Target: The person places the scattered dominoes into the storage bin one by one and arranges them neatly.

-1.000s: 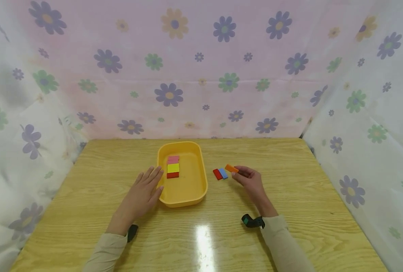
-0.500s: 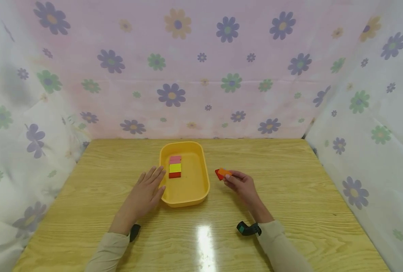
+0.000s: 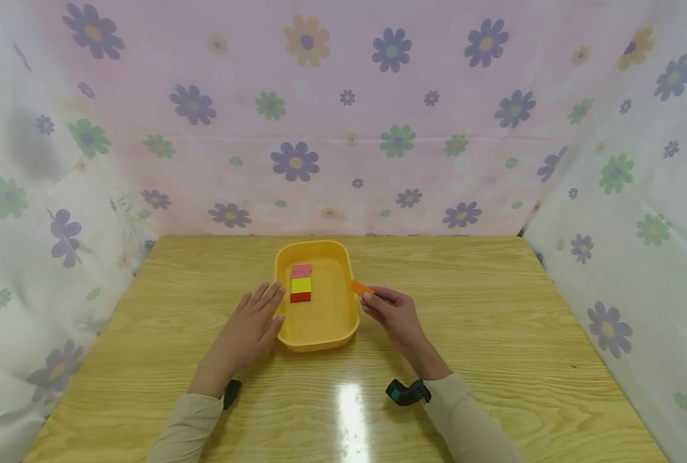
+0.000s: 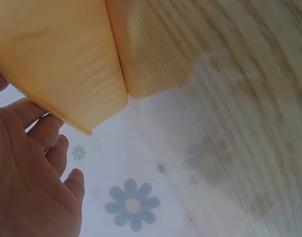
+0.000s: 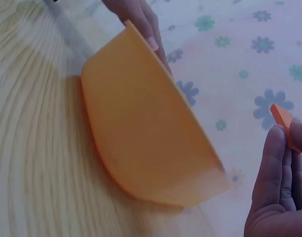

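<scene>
"How many containers on the table (image 3: 494,321)?"

"One, an orange-yellow bin (image 3: 330,312). Inside it, near the left wall, I count one yellow block (image 3: 301,285) and one red block (image 3: 300,297) on its near side. At the far end of that row is pink (image 3: 301,271) (one piece or two, I can't tell for sure)."

"Any others?"

"One orange block (image 3: 361,288), outside that row. It's up at the bin's right rim; the head view shows its tip overlapping the rim, while the right wrist view shows a gap between them. There's also a sliver of blue (image 3: 383,287) peeking out past the fingers, too small to identify."

"And the hands?"

"Two. The right hand (image 3: 398,321) has its grip closed down to the block's thickness, thumb on one side and fingers on the other, pinching the orange block by one end so the other end sticks out."

"The left hand (image 3: 247,331)?"

"Its grip is spread: fingers long, thumb set apart from them, resting on the bin's left rim. Nothing is pinched there."

"Anything on the wrists?"

"A black device (image 3: 407,393) shows at the right one."
</scene>
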Action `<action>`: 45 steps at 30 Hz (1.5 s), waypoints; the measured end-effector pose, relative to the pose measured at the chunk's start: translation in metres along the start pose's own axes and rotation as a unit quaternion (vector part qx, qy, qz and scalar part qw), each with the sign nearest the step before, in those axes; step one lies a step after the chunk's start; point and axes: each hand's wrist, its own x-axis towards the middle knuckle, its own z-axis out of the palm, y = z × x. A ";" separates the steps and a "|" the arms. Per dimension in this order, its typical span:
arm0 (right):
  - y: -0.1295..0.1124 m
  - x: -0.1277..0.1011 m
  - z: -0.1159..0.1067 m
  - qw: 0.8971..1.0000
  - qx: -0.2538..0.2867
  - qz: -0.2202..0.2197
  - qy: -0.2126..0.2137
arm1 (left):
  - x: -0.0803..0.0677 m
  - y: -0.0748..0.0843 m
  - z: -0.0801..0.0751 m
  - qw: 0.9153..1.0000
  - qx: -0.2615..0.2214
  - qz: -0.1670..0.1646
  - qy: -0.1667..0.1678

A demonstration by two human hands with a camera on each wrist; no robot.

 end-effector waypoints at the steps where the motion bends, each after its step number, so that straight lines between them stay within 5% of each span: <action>1: 0.000 0.001 0.003 1.000 -0.002 -0.001 -0.002 | 0.000 0.000 0.000 1.000 0.000 0.000 0.000; 10: 0.002 0.015 0.037 0.999 -0.032 0.007 -0.027 | 0.001 0.002 0.000 1.000 -0.009 -0.006 -0.004; 21: 0.021 0.040 0.073 0.985 -0.161 0.023 -0.052 | 0.001 0.003 0.001 1.000 -0.007 -0.006 -0.001; 32: 0.035 0.052 0.080 0.963 -0.256 0.067 -0.046 | 0.001 0.003 0.002 1.000 -0.006 0.001 0.006; 45: 0.043 0.060 0.086 0.919 -0.378 0.111 -0.003 | -0.002 -0.001 0.002 1.000 0.003 -0.002 0.006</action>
